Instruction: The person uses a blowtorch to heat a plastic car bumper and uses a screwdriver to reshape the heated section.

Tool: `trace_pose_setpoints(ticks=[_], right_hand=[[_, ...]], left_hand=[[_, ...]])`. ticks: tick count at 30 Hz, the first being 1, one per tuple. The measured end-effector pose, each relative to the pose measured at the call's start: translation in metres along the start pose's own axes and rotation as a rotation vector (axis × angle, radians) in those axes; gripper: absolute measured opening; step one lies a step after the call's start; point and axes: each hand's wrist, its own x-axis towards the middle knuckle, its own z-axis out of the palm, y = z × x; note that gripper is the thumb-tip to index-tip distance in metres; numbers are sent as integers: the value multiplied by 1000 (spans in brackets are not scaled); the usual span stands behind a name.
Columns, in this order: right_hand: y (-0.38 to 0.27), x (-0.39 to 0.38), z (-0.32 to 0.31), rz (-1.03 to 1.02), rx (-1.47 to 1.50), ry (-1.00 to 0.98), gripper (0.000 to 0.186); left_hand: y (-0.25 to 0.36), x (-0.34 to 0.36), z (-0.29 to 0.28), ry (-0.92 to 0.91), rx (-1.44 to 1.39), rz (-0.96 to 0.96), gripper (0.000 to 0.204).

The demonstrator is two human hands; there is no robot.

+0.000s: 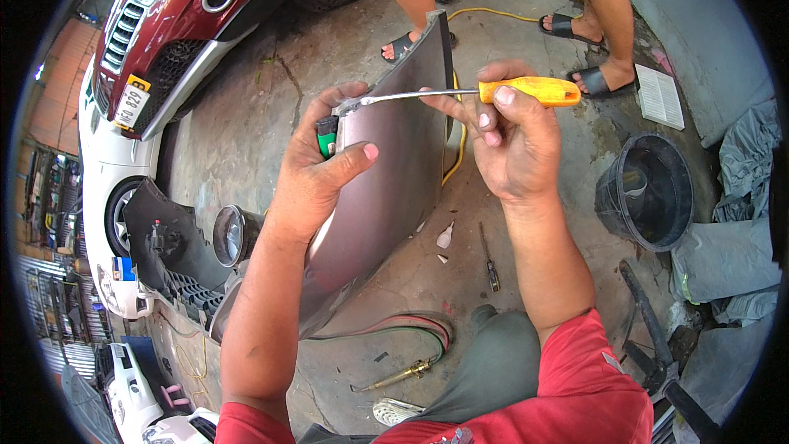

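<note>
A large grey-mauve car bumper (pixel 390 173) stands up between my arms. My left hand (pixel 308 164) is closed around its upper left corner, with the thumb on the painted face. A small green and black object (pixel 327 138) sits between that hand and the panel; its exact kind is partly hidden. My right hand (pixel 522 144) grips a screwdriver (pixel 530 90) by its yellow handle. The metal shaft points left, and its flattened tip is at the bumper's corner, by a rough dark patch close to my left fingers.
A red and white car (pixel 205 0) stands far left. Two people's legs (pixel 604 8) are beyond the bumper. On the right is a black bucket (pixel 645 191). A brass torch (pixel 399 376) with hoses, a second screwdriver (pixel 491 263) and a small bottle (pixel 445 236) lie on the floor.
</note>
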Motion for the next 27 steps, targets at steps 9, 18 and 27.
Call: trace_pose_setpoints(ticks=[9,18,27], right_hand=[[-1,1,-2,-7,-25,-11,21],[-1,1,1,-5,-52,-3,21],[-1,1,3,-8,-59,-2,21]], left_hand=[[2,-1,1,7,21,-11,70],[3,-1,3,25,61,-23,82],[1,-1,3,27,44,1,69]])
